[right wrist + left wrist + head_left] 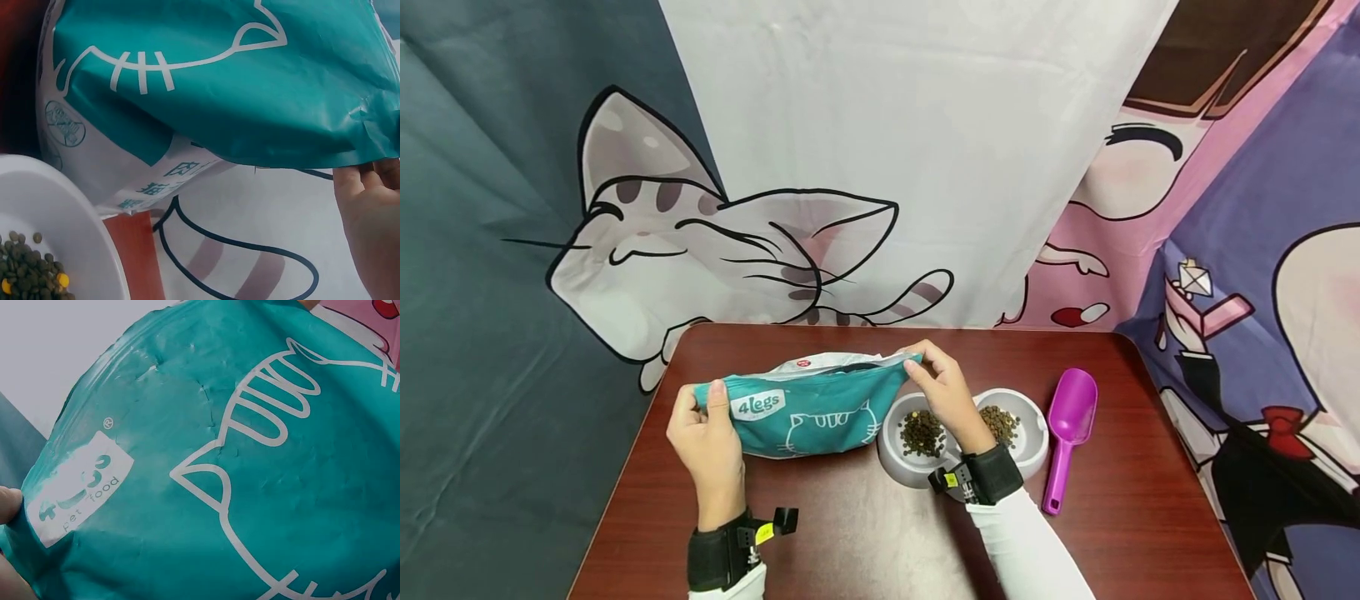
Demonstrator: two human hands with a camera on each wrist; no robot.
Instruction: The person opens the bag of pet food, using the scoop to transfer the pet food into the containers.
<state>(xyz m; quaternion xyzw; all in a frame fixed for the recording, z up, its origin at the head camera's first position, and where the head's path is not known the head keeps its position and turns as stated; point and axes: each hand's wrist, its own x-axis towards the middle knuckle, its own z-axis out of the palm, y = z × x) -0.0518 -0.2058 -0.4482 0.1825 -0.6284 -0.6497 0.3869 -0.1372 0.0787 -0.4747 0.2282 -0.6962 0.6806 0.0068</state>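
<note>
A teal and white pet food bag point(820, 421) with a white cat outline stands on the table, its top edge spread between two hands. My left hand point(706, 437) pinches the bag's upper left corner, thumb in front. At the upper right corner, my right hand point(946, 392) pinches the bag between thumb and fingers. A dark gap shows along the top, so the mouth looks partly open; the contents are hidden. Beneath the right wrist sits a white double bowl point(895, 467), with brown kibble point(922, 433) in the left side and more kibble point(999, 423) in the right.
A purple scoop point(1072, 417) lies to the right of the bowl, handle toward the front. The brown table point(857, 533) ends at a printed cloth backdrop point(925, 150) behind it. Black straps with small cameras are worn on both wrists.
</note>
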